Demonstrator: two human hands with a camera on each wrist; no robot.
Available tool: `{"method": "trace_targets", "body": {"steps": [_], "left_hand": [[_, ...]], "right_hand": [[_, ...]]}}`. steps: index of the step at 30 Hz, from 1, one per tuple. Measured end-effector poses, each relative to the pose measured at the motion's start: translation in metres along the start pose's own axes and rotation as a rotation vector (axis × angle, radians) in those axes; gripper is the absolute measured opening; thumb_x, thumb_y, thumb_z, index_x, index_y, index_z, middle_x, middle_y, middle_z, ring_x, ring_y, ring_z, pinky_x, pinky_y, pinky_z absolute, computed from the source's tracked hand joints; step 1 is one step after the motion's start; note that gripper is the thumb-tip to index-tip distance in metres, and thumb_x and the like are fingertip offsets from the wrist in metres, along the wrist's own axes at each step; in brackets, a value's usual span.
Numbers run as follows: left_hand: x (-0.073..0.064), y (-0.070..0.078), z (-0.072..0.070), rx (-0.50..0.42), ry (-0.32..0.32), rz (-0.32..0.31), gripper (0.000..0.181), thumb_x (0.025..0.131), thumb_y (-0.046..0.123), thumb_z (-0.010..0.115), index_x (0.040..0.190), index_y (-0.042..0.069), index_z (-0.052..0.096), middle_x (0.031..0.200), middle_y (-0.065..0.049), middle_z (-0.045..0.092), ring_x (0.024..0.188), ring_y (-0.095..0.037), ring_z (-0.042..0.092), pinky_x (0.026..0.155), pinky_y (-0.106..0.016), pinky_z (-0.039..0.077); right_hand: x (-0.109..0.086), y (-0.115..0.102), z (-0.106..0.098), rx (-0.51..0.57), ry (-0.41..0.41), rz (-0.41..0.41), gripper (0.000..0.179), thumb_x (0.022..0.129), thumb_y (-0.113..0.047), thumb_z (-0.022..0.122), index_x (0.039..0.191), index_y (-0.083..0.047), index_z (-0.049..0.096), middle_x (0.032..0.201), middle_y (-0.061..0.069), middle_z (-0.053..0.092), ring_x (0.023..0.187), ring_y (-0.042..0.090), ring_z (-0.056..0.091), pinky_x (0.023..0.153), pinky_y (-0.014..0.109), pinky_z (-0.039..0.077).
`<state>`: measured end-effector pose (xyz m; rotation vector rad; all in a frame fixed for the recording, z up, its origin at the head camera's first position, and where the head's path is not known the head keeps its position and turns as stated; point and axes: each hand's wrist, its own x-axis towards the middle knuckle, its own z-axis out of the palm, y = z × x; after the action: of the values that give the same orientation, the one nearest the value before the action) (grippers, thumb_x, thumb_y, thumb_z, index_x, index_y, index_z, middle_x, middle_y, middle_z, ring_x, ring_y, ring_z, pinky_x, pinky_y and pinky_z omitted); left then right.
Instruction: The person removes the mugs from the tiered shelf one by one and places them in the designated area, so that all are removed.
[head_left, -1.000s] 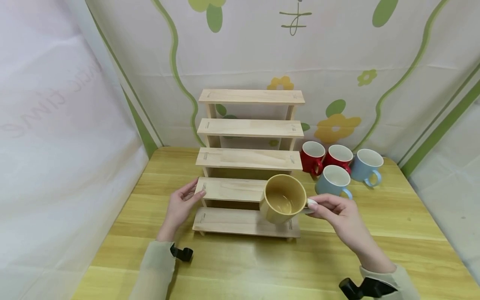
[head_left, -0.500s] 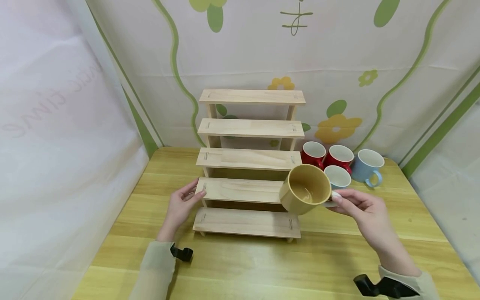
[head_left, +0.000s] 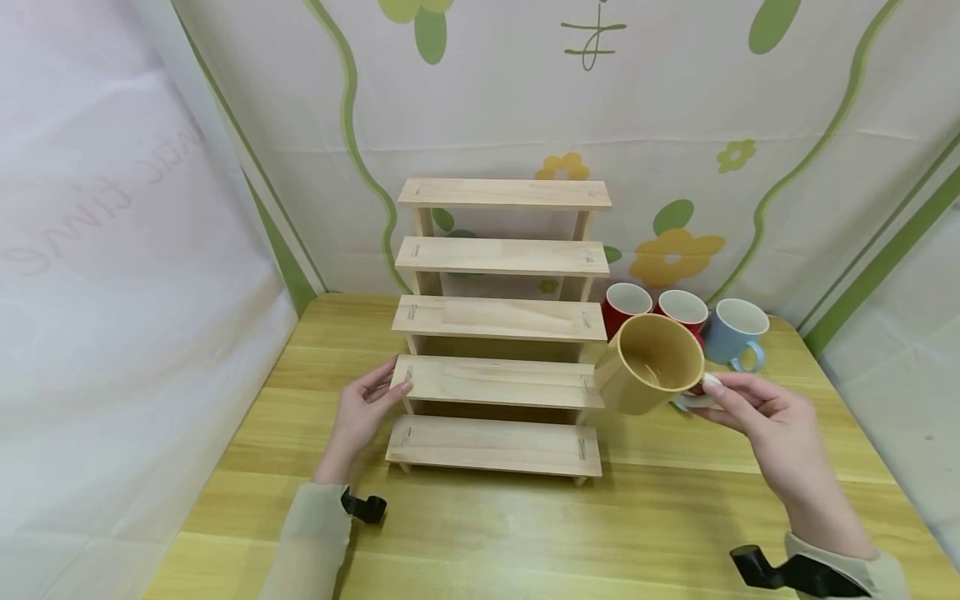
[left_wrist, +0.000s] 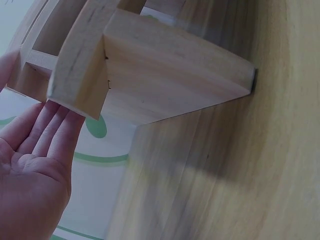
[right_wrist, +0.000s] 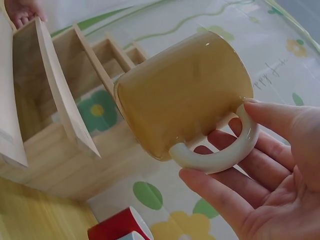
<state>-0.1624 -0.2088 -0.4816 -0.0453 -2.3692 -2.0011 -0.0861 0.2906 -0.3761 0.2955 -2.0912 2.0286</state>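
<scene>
My right hand (head_left: 776, 433) holds a yellow mug (right_wrist: 185, 85) by its white handle (right_wrist: 220, 152), thumb on one side and fingers through and around the loop. In the head view the mug is tilted, mouth toward the camera, just right of a stepped wooden shelf (head_left: 495, 381), and it overlaps the cups behind. My left hand (head_left: 362, 417) grips the left end of the shelf's second step from the front. Its thumb lies on top of the board, and in the left wrist view its fingers (left_wrist: 52, 125) reach under the board's end.
Two red mugs (head_left: 611, 321) (head_left: 693, 327) and a light blue mug (head_left: 723, 337) stand at the back right of the wooden table (head_left: 480, 533). Another light blue mug is mostly hidden behind the yellow one. A patterned white cloth (head_left: 480, 108) hangs close behind the shelf.
My right hand has carried the yellow mug from over the lower steps to the right, slightly back and off the shelf. The left hand and shelf stay in place.
</scene>
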Motion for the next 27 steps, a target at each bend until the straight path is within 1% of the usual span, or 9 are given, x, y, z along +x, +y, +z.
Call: {"method": "trace_targets", "body": {"steps": [3, 6, 10, 18, 22, 27], "left_hand": [[0.000, 0.001, 0.000, -0.001, 0.002, 0.000, 0.059, 0.094, 0.025, 0.078, 0.146, 0.008, 0.055, 0.138, -0.021, 0.058, 0.122, -0.036, 0.060, 0.094, -0.026, 0.054], [0.000, 0.001, 0.000, -0.006, 0.003, -0.002, 0.059, 0.094, 0.025, 0.078, 0.146, 0.008, 0.055, 0.139, -0.021, 0.058, 0.122, -0.037, 0.060, 0.094, -0.026, 0.054], [0.000, 0.001, 0.001, -0.014, 0.005, -0.001, 0.059, 0.093, 0.024, 0.078, 0.145, 0.008, 0.056, 0.139, -0.021, 0.057, 0.122, -0.037, 0.060, 0.094, -0.027, 0.055], [0.000, 0.002, 0.001, -0.012, 0.005, 0.001, 0.059, 0.094, 0.023, 0.077, 0.146, 0.008, 0.054, 0.139, -0.022, 0.057, 0.123, -0.038, 0.059, 0.094, -0.026, 0.054], [0.000, 0.001, 0.002, -0.021, 0.008, 0.002, 0.058, 0.094, 0.022, 0.077, 0.146, 0.007, 0.055, 0.138, -0.022, 0.058, 0.122, -0.038, 0.060, 0.092, -0.027, 0.055], [0.001, 0.000, 0.001, -0.023, 0.008, 0.000, 0.058, 0.094, 0.021, 0.078, 0.145, 0.007, 0.055, 0.138, -0.021, 0.058, 0.121, -0.038, 0.060, 0.092, -0.027, 0.055]], "right_hand": [[0.001, 0.002, -0.005, 0.039, 0.020, -0.006, 0.020, 0.100, 0.008, 0.059, 0.117, 0.016, 0.065, 0.102, 0.012, 0.075, 0.084, 0.025, 0.075, 0.081, 0.031, 0.059], [0.002, 0.004, -0.009, 0.110, 0.039, -0.033, 0.020, 0.099, 0.011, 0.057, 0.116, 0.019, 0.064, 0.103, 0.015, 0.074, 0.086, 0.026, 0.075, 0.079, 0.036, 0.059], [0.004, 0.006, -0.015, 0.156, 0.063, -0.055, 0.021, 0.099, 0.012, 0.056, 0.116, 0.023, 0.061, 0.101, 0.018, 0.074, 0.089, 0.026, 0.074, 0.078, 0.040, 0.059], [0.006, 0.011, -0.028, 0.213, 0.151, -0.049, 0.022, 0.098, 0.011, 0.058, 0.115, 0.025, 0.060, 0.102, 0.019, 0.074, 0.095, 0.026, 0.073, 0.077, 0.041, 0.059], [0.007, 0.016, -0.035, 0.284, 0.182, -0.027, 0.021, 0.098, 0.009, 0.059, 0.114, 0.022, 0.063, 0.106, 0.019, 0.074, 0.097, 0.026, 0.073, 0.078, 0.041, 0.058], [0.009, 0.022, -0.044, 0.371, 0.255, -0.025, 0.018, 0.097, 0.011, 0.059, 0.112, 0.020, 0.066, 0.106, 0.019, 0.074, 0.097, 0.025, 0.073, 0.078, 0.040, 0.057]]}}
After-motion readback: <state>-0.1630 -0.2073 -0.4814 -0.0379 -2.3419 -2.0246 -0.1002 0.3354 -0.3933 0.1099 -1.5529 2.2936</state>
